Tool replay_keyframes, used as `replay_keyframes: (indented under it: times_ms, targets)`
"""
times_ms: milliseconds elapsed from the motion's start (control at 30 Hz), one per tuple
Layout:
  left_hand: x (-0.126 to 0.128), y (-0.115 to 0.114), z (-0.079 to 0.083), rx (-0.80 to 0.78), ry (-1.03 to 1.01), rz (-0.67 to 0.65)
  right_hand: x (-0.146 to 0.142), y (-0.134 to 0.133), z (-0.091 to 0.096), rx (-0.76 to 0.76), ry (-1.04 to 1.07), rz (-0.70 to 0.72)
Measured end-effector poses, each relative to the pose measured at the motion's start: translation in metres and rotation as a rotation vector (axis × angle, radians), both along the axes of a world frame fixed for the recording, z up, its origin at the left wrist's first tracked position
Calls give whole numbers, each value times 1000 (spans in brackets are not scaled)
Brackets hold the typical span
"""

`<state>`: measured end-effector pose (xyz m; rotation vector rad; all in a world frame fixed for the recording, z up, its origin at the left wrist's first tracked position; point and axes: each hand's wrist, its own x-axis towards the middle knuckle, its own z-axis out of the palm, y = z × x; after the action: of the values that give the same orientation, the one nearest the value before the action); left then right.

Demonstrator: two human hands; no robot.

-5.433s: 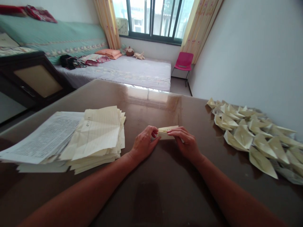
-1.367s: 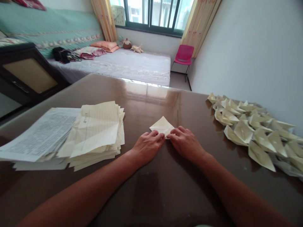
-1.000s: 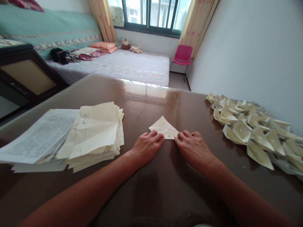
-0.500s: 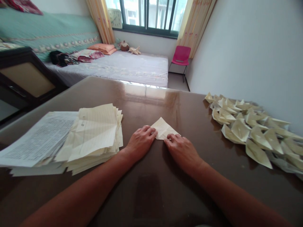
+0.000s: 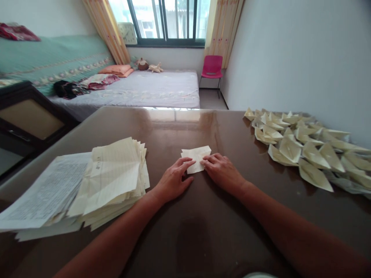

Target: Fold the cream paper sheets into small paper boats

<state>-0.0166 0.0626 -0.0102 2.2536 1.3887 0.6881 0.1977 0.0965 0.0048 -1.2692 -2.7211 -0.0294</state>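
While our right hand (image 5: 223,172) grips it and left hand (image 5: 174,178) spreads loosely, the folded paper (image 5: 197,154) lies lengthwise left-to-right, its earlier far peak gone.

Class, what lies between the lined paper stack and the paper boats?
The head view shows a folded sheet, left hand and right hand at it, on the tabletop.

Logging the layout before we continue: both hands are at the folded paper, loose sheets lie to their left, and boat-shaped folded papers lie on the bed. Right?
One error: the boat-shaped folded papers lie on the brown table, not the bed, as the head view shows. The rest stands.
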Motion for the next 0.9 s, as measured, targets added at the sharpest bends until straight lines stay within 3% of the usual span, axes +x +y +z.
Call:
replay_keyframes:
  times_ms: [67, 200, 433, 633, 900]
  targets:
    - [3, -2, -1, 4, -2, -53, 3, 4, 0, -27, 43, 14]
    - [1, 1, -3, 194, 78, -72, 7, 11, -4, -86, 165, 40]
    - [5, -8, 9, 397, 342, -134, 11, 15, -6, -168, 313, 136]
    - [18, -18, 9, 258, 284, -93, 20, 18, -1, -319, 298, 267]
    - [10, -3, -2, 86, 152, 150, 13, 21, -13, -337, 418, 171]
